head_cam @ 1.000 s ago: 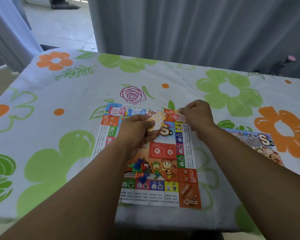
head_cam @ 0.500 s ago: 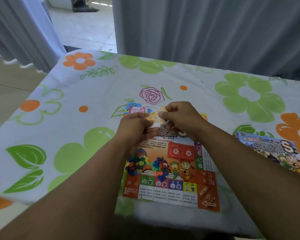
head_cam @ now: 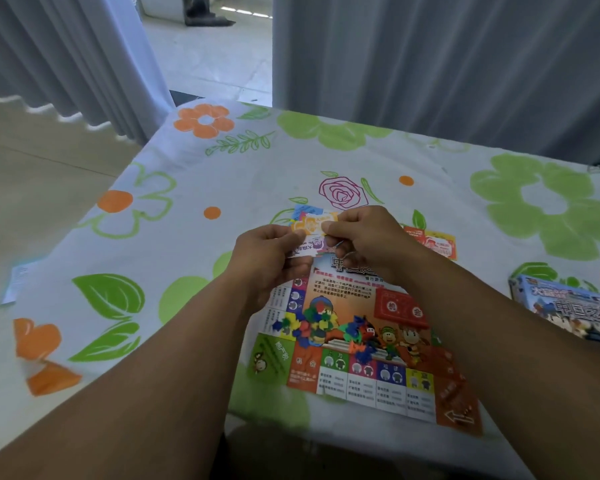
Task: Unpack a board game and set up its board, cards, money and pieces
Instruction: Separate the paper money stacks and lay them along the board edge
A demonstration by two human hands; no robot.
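The paper game board (head_cam: 371, 358) lies flat near the table's front edge, with a heap of small coloured plastic pieces (head_cam: 326, 327) on its lower left part. Above the board's far end my left hand (head_cam: 267, 258) grips a small stack of paper money notes (head_cam: 309, 233). My right hand (head_cam: 364, 240) pinches the top orange note of that stack. Red and yellow notes (head_cam: 433, 242) lie on the board's far right corner. More notes (head_cam: 303, 211) peek out beyond my hands.
The blue game box (head_cam: 568, 310) lies at the right edge of view. A floral cloth (head_cam: 187, 188) covers the table, whose left edge drops to the floor. A small paper slip (head_cam: 18, 282) lies at far left. Grey curtains (head_cam: 430, 64) hang behind.
My right hand came back from the board's far right corner to the stack in my left hand and now pinches its top note. The view swung to the left.
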